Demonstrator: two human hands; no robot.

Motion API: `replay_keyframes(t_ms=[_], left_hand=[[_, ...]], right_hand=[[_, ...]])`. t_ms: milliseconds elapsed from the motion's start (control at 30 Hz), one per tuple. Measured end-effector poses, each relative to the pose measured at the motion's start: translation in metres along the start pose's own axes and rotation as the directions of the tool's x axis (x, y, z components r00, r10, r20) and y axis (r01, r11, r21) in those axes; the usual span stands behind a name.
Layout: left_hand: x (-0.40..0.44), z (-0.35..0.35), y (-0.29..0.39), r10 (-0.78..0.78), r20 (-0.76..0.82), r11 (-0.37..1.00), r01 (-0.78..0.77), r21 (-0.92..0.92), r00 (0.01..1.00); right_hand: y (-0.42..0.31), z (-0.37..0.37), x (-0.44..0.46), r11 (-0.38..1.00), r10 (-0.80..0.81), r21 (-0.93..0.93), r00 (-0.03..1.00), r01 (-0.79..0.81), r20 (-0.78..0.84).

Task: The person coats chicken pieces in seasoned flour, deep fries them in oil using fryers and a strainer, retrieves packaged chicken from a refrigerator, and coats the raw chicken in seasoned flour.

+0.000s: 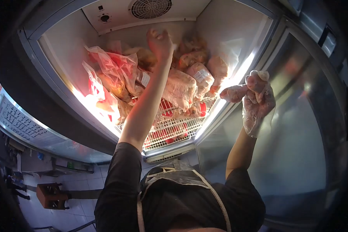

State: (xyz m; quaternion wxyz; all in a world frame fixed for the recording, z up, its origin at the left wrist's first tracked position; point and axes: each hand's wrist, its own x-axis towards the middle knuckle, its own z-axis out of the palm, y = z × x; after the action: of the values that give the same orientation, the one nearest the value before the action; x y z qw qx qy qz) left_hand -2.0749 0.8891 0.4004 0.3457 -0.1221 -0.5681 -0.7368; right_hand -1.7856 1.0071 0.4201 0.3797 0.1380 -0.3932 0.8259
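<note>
My left hand (159, 44) is bare and reaches deep into an open upright fridge, above the bagged meat. Its fingers are curled closed, and whatever they may hold is hidden. Below and beside my left forearm lie clear plastic bags of raw meat (179, 88), some with white labels, and reddish-tinted bags (114, 65) to the left. Outside the fridge on the right, my right hand (263, 102) wears a clear plastic glove. It is closed around pale pink raw meat (236, 93), whose exact cut I cannot tell.
A white wire shelf (170, 133) carries the bags, with red items below it. Bright light strips line both sides of the opening. The fridge door (290, 143) stands open at right. A fan grille (150, 7) is overhead. A brown stool (52, 196) stands lower left.
</note>
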Motion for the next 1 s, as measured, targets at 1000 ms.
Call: replay_keyframes(t_ms=[1000], left_hand=[[-0.737, -0.276, 0.232, 0.633, 0.248, 0.459, 0.098, -0.883, -0.733]], right_hand=[[-0.269, 0.143, -0.637, 0.412, -0.903, -0.428, 0.424, 0.804, -0.073]])
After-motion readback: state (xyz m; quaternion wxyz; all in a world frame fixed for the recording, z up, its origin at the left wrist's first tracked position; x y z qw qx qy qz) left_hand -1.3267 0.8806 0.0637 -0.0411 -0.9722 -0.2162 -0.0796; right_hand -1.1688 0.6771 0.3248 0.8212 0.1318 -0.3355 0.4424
